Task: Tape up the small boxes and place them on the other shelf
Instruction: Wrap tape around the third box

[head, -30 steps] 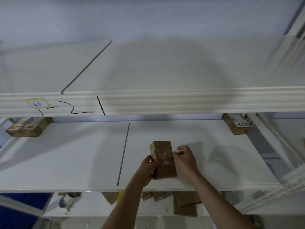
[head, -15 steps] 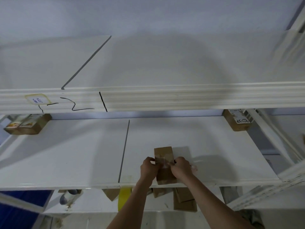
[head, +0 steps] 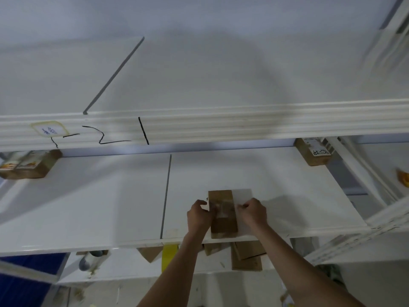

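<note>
Small brown cardboard box (head: 222, 214) lies flat near the front edge of the white middle shelf (head: 93, 207). Left hand (head: 198, 216) and right hand (head: 254, 212) pinch a clear tape strip (head: 222, 207) across its top. Box looks light and stiff; best gripped by its long sides. Tape is clingy.

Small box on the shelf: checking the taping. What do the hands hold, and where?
Both hands, left hand and right hand, grip the small box by its long sides, at the clear tape.
</note>
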